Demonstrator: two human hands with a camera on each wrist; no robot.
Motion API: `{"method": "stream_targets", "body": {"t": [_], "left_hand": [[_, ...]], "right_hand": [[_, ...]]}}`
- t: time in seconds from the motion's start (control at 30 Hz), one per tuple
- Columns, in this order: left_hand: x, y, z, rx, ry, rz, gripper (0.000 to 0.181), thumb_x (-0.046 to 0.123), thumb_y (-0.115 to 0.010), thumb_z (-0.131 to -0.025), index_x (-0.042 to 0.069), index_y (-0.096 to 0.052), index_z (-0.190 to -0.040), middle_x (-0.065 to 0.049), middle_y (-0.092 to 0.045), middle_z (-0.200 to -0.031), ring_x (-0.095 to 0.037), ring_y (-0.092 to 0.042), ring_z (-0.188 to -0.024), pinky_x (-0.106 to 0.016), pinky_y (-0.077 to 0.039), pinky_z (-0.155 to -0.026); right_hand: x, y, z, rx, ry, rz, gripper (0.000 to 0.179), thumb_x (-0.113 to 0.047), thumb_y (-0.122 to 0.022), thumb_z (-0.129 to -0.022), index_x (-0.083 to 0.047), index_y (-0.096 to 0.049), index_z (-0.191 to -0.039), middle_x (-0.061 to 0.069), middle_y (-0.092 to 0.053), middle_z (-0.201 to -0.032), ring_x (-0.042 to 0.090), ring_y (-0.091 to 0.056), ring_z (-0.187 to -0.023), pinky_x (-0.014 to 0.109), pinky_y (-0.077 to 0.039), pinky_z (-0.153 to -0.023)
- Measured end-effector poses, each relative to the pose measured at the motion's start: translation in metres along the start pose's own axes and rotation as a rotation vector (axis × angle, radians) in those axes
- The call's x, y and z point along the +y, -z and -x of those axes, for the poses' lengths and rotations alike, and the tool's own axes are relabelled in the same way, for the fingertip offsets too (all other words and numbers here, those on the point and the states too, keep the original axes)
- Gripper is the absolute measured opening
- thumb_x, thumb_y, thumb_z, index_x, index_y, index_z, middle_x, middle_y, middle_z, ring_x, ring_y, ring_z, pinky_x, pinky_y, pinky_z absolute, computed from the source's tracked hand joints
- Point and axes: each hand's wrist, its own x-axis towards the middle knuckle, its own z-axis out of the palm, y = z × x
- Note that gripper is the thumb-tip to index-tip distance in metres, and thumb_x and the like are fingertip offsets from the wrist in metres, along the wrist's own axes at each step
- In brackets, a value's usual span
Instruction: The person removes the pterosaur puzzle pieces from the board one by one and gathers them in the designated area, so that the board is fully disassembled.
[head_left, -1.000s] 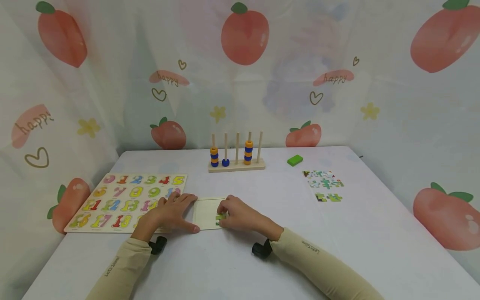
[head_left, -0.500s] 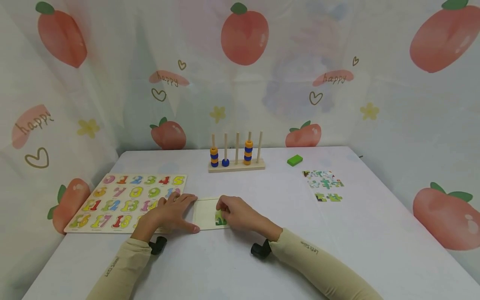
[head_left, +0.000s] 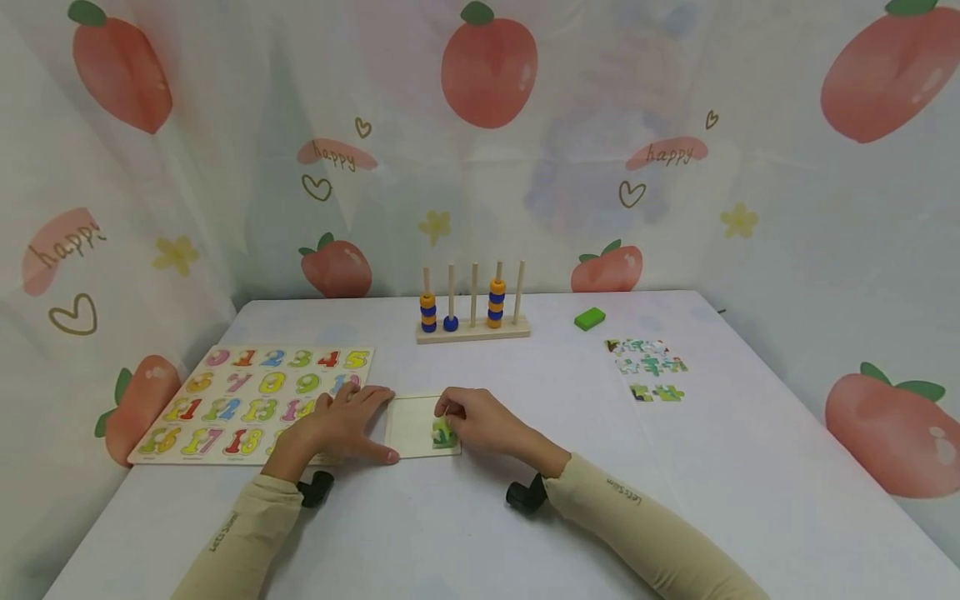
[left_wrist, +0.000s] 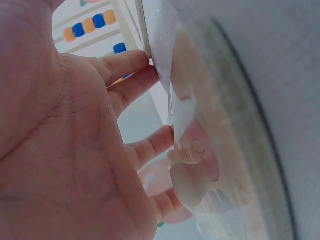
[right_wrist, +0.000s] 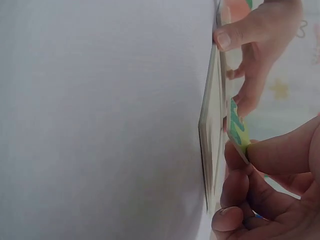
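A square pale wooden puzzle tray lies flat in front of the person. My left hand is spread beside it, the thumb at its near left corner and a fingertip at its far left corner. The left wrist view shows this hand with extended fingers. Between thumb and fingers, my right hand pinches a green jigsaw puzzle piece over the tray's right part. In the right wrist view the piece is tilted above the tray's edge.
A number puzzle board sits at the left, partly under the left hand. An abacus stand with blue and orange beads stands at the back. A green block and loose jigsaw pieces lie to the right.
Over the tray's near right area, the piece in my right hand has turned and tilted, showing more of its green face. My left hand stays in place at the tray's left side.
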Motion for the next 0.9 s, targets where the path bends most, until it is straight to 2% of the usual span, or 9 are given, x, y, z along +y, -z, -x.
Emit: {"method": "stream_targets", "body": {"t": [0.5,0.9], "left_hand": [[-0.002,-0.001,-0.001,-0.002,0.000,0.017,0.108,0.060,-0.089,-0.079,0.012,-0.042,-0.163,-0.014,-0.037,-0.168,-0.048,-0.016,-0.157,-0.079,-0.013,-0.118],[0.001,0.003,0.002,-0.018,-0.004,0.011,0.109,0.063,-0.087,-0.080,0.012,-0.041,-0.164,-0.015,-0.036,-0.169,-0.049,-0.014,-0.158,-0.079,-0.012,-0.118]], "right_hand": [[0.010,0.016,0.012,0.044,-0.041,0.012,0.016,0.005,-0.061,-0.101,-0.005,-0.071,-0.107,-0.003,-0.064,-0.090,0.015,-0.056,-0.084,0.030,-0.050,-0.076],[0.019,0.037,0.024,0.104,-0.119,0.016,0.016,0.002,-0.060,-0.102,-0.003,-0.073,-0.111,-0.001,-0.066,-0.092,0.017,-0.058,-0.087,0.034,-0.052,-0.078]]}}
